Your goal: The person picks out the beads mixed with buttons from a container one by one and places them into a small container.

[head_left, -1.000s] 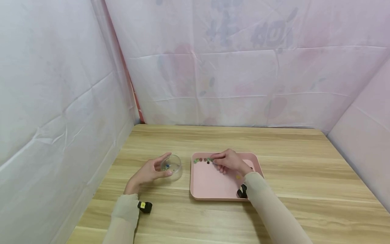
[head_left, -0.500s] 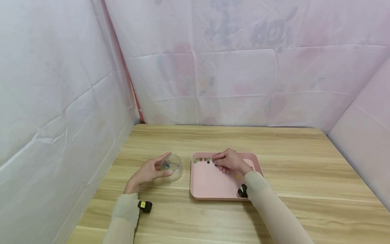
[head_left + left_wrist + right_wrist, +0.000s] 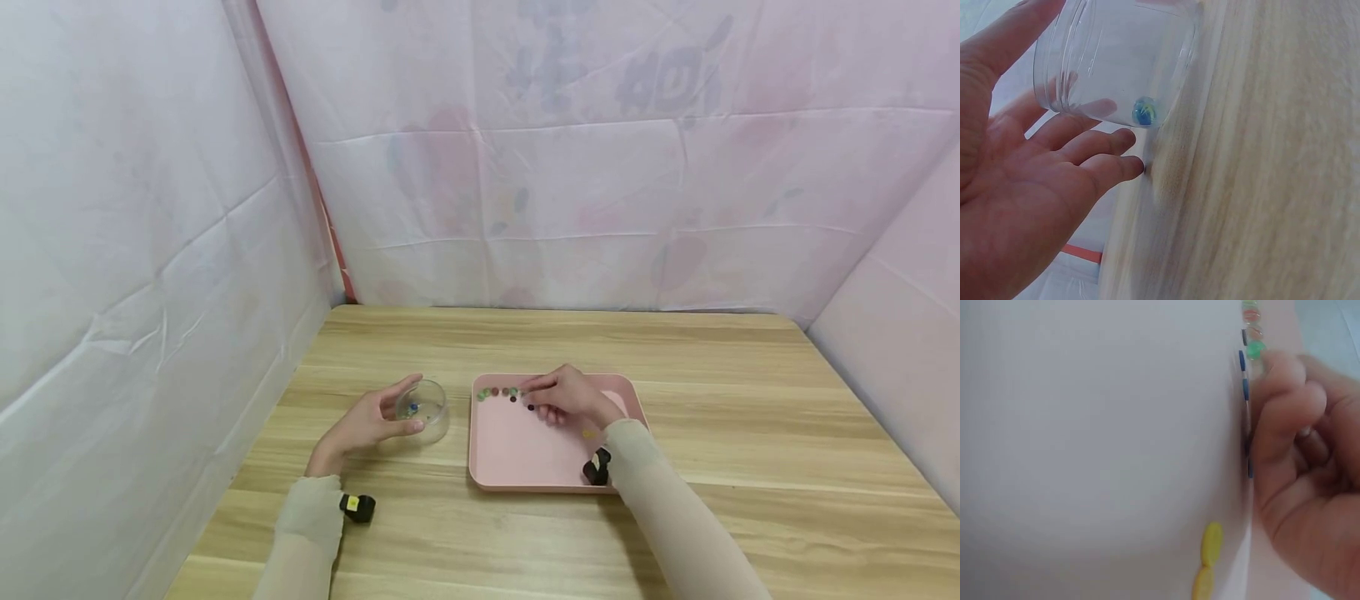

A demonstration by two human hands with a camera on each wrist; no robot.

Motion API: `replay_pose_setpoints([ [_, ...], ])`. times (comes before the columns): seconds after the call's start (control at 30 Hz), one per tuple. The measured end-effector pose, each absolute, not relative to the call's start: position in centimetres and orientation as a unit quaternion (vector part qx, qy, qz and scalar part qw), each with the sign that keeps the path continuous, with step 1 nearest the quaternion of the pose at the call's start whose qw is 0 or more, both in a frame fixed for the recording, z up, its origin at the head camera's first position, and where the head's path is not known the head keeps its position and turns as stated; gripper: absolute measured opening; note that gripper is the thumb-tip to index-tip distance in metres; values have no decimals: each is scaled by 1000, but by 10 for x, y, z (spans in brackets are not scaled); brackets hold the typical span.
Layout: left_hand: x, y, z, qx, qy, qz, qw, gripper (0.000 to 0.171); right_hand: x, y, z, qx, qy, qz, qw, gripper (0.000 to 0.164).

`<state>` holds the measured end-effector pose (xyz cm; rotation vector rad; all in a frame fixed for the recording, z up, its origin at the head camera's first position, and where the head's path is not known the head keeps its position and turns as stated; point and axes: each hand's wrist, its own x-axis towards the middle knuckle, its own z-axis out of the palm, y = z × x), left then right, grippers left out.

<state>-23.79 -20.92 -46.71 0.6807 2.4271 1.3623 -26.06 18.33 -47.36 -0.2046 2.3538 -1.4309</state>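
Marbles (image 3: 495,392), glassy, some green and some reddish brown, form a short row in the head view, just right of the frame's centre and below its middle. We see the row's long axis run left to right along the upper edge of a pink tray (image 3: 525,458), its left end dipping slightly. Our right hand (image 3: 570,396) bends over the row's right end, thumb and forefinger close together; we cannot tell whether they pinch a marble. Dark pieces (image 3: 531,407) lie just below the row. Left of centre, our left hand (image 3: 367,425) grips a clear jar (image 3: 435,408) on the tabletop (image 3: 420,533).

In the left wrist view, we see the jar's threaded mouth face left and its base right, toward the tabletop. A blue marble (image 3: 1144,111) with a yellow-green swirl rests near that base.

In the right wrist view, the row runs down from the upper right, a bright green marble (image 3: 1255,350) just beside our curled fingers. Yellow pieces (image 3: 1212,544) lie lower right of centre.
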Motion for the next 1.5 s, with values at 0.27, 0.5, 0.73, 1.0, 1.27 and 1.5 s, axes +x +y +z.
replay_pose_setpoints([
  [0.27,-238,-211,-467,235,837,475,137,86,-264,186,-471,-97,803,-552,202,35],
  [0.5,-238,-212,-466,229,840,472,138,86,-266,185,-469,-104,802,-555,196,35],
  [0.73,-237,-213,-465,231,841,470,137,86,-268,179,-459,-116,798,-562,186,36],
  [1.0,-237,-213,-465,231,841,471,137,85,-273,163,-450,-117,799,-561,182,42],
  [1.27,-237,-210,-465,236,839,471,140,86,-274,138,-445,-138,782,-580,182,41],
  [1.5,-238,-208,-465,238,836,474,143,86,-273,114,-442,-166,779,-576,186,44],
])
